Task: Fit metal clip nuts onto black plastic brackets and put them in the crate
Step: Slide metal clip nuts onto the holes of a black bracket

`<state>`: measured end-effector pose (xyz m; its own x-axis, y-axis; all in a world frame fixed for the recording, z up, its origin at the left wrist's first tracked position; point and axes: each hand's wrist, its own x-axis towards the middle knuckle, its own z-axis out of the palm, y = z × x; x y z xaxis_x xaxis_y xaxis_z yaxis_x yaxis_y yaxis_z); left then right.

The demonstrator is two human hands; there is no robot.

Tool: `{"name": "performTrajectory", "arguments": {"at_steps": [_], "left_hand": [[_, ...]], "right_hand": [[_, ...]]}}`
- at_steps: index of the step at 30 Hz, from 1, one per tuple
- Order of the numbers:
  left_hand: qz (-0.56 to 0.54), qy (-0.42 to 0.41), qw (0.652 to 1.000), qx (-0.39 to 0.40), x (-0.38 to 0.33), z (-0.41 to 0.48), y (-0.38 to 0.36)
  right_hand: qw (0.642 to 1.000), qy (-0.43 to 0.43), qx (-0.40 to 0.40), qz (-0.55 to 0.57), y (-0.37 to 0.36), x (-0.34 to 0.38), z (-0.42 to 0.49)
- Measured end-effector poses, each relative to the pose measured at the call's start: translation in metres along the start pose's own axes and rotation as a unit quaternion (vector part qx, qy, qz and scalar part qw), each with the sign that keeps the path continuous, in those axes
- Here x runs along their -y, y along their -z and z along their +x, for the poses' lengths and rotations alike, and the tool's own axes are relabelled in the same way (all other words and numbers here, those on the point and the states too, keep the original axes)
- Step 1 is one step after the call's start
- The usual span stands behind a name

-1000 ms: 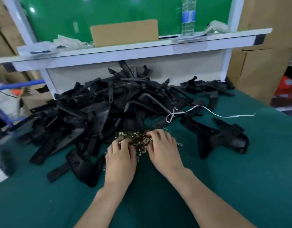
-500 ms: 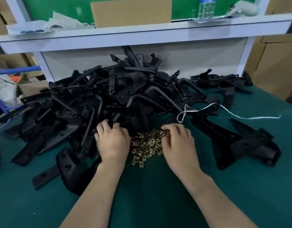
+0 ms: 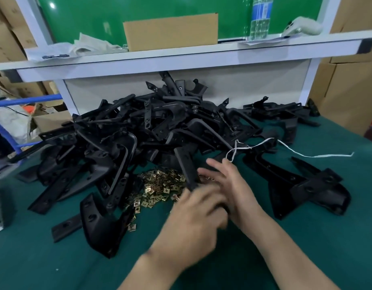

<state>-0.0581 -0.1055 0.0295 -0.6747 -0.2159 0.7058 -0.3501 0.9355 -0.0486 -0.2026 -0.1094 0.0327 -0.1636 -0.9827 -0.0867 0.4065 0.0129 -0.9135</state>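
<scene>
Left grip [image 3: 193, 214] curled round black bracket [image 3: 188, 170] — right grip [image 3: 229, 185] flat alongside

Two hands [image 3: 191, 222] [image 3: 236, 191], dozens of brackets [image 3: 160, 126] and nuts [image 3: 160, 185]

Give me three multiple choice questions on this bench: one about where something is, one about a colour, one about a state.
1. Where do the clip nuts lie?
A. on the shelf
B. on the green table, in front of the bracket pile
C. in the cardboard box
2. What colour are they?
A. gold
B. blue
C. white
3. How is the white string?
A. wound on a spool
B. tied round the bottle
C. loose over brackets and table

Answers: B, they lie spread on the cloth; A, they glint brassy gold; C, it trails slack from the pile onto the table.
</scene>
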Motion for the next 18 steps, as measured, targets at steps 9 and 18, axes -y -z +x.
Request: {"name": "performTrajectory", "arguments": {"at_steps": [9, 18], "left_hand": [[-0.372, 0.214, 0.899, -0.09, -0.001, -0.002, -0.002], [-0.181, 0.388, 0.895, -0.128, 0.037, -0.012, -0.009]], "right_hand": [[0.995, 0.014, 0.044, 0.094, 0.025, -0.001, 0.015], [0.99, 0.071, -0.123, 0.012, 0.023, -0.005, 0.021]]}}
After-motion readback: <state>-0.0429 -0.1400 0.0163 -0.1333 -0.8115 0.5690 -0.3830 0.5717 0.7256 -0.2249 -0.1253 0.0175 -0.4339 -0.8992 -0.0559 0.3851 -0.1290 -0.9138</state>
